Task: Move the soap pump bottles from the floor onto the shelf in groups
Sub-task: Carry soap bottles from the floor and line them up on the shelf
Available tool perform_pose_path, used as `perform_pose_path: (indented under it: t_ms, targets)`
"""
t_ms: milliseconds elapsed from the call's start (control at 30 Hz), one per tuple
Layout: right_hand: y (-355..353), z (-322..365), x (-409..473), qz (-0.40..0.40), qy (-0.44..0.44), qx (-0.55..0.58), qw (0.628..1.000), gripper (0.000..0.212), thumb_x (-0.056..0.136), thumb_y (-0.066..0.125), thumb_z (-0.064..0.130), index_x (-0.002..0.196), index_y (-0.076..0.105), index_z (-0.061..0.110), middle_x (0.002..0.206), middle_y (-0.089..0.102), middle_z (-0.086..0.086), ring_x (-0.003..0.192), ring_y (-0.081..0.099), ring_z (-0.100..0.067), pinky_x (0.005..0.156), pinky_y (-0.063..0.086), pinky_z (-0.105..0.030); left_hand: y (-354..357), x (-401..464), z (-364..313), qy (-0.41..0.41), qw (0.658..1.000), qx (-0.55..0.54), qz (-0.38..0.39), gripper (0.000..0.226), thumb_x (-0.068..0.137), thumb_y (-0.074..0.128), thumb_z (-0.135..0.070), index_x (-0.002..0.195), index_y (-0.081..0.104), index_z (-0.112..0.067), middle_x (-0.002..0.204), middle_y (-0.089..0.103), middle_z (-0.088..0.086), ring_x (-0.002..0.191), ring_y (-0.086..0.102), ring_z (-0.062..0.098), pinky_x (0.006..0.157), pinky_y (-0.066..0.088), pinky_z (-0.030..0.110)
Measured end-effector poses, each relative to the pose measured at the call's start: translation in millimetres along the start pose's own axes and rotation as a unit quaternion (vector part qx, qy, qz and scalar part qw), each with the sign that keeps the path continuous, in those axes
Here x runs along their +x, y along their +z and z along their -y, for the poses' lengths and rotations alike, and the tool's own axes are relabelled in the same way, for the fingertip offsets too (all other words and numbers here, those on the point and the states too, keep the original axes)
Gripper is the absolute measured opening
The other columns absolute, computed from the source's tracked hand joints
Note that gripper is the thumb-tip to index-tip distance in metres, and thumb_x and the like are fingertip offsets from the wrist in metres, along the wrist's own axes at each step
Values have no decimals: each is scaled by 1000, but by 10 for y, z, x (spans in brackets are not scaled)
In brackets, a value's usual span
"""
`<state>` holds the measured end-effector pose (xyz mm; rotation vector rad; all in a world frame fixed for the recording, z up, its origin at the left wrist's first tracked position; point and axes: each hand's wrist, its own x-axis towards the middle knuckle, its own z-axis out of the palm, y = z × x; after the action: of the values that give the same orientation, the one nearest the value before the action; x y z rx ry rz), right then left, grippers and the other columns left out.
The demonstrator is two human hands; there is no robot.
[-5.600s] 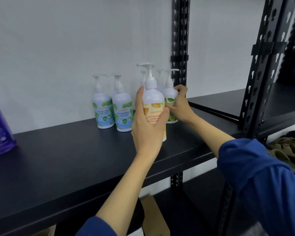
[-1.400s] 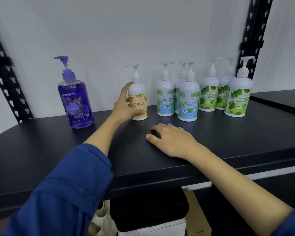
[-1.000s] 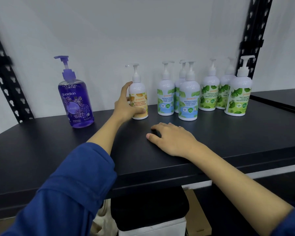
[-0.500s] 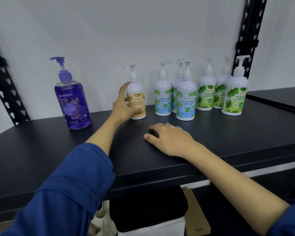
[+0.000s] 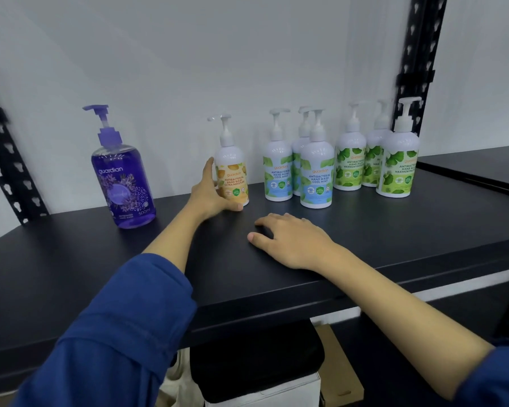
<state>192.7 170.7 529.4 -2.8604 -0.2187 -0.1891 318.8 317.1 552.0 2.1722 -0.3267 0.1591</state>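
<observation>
While your left hand (image 5: 210,192) cups the orange bottle (image 5: 232,174), fingers spread round its left side and thumb along its base, that bottle stands upright toward the back edge of the shelf (image 5: 365,245), apart from the rest. Judged step: settling it as its own group. Next move calls for letting go cleanly without tipping it.

Right hand (image 5: 288,239) lies palm-down on the shelf near the front edge, fingers loosely spread, holding nothing.

Labels: orange reads "guardian antibacterial hand wash ultra moisture". Blue bottles (image 5: 316,177), three clustered: "cool mint". Green bottles (image 5: 397,168), three toward the right edge: "maximum…", remainder unclear. Purple bottle (image 5: 122,183), toward the left edge: "guardian", "500ml".
</observation>
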Motion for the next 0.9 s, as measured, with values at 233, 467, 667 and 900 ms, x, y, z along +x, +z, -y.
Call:
perform_pose_path:
  t_ms: [233, 467, 667, 900]
  targets:
    - [-35, 23, -20, 3, 4, 2, 1000, 54, 97, 31, 54, 138, 44, 22, 144, 44, 1, 132, 37, -24, 107, 29, -44, -167, -133, -32, -6, 973, 230, -13, 45, 89, 63, -25, 129, 52, -9, 129, 56, 14, 116, 55, 29, 94, 44, 36]
    - [-163, 12, -173, -26, 45, 12, 999, 44, 97, 37, 48, 130, 51, 22, 130, 55, -6, 119, 49, -27, 81, 37, -37, -93, -468, -276, 67, 908, 414, 9, 29, 95, 49, -22, 118, 57, -8, 115, 60, 13, 95, 57, 27, 78, 47, 35]
    - [-399, -250, -772, -145, 115, -33, 982, 34, 96, 42, 33, 117, 59, 13, 115, 60, -12, 104, 56, -33, 75, 40, -35, 252, -903, -691, 197, 891, 409, -16, 23, 93, 44, -19, 101, 60, -4, 104, 61, 18, 93, 56, 35, 67, 41, 35]
    - [-500, -775, -1896, -253, 230, -84, 936, 27, 95, 42, 24, 98, 62, 6, 94, 63, -10, 86, 58, -34, 65, 39, -33, 990, -1572, -1261, 383, 871, 306, -15, 26, 92, 44, -18, 99, 65, -4, 102, 63, 20, 93, 58, 39, 69, 45, 40]
